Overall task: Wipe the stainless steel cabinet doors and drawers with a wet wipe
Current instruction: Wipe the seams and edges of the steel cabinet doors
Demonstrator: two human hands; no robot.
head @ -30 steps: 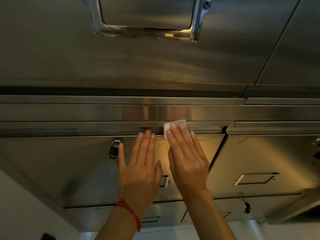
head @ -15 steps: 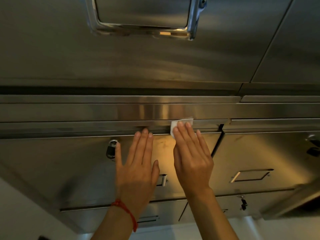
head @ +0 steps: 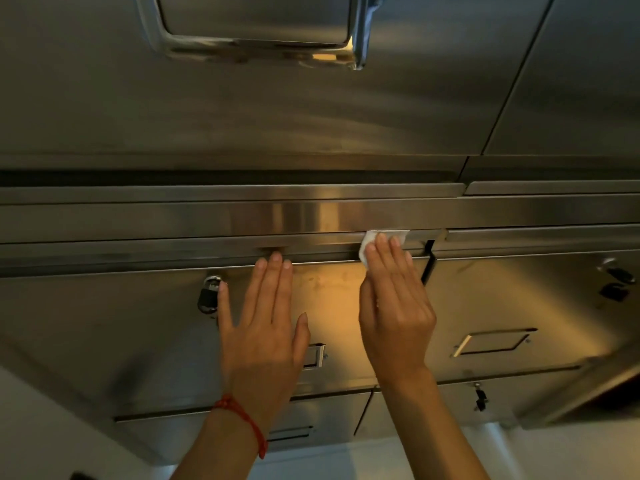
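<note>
A stainless steel cabinet fills the view, with a large upper door (head: 311,116) and drawers below. My right hand (head: 394,306) presses a small white wet wipe (head: 372,242) with straight fingers against the top lip of the left drawer (head: 156,323), near the gap between the two drawers. Only the wipe's upper edge shows past my fingertips. My left hand (head: 266,323) lies flat on the same drawer front, fingers spread, a red string on its wrist. It holds nothing.
A padlock (head: 209,294) hangs on the left drawer beside my left hand. The right drawer (head: 519,306) has a recessed handle (head: 491,342) and a latch (head: 614,282). A chrome handle frame (head: 263,46) sits on the upper door. Lower drawers and a pale floor lie below.
My right hand has slid the wipe to the right along the drawer's top lip, toward the gap between the drawers. My left hand has stayed flat on the drawer front.
</note>
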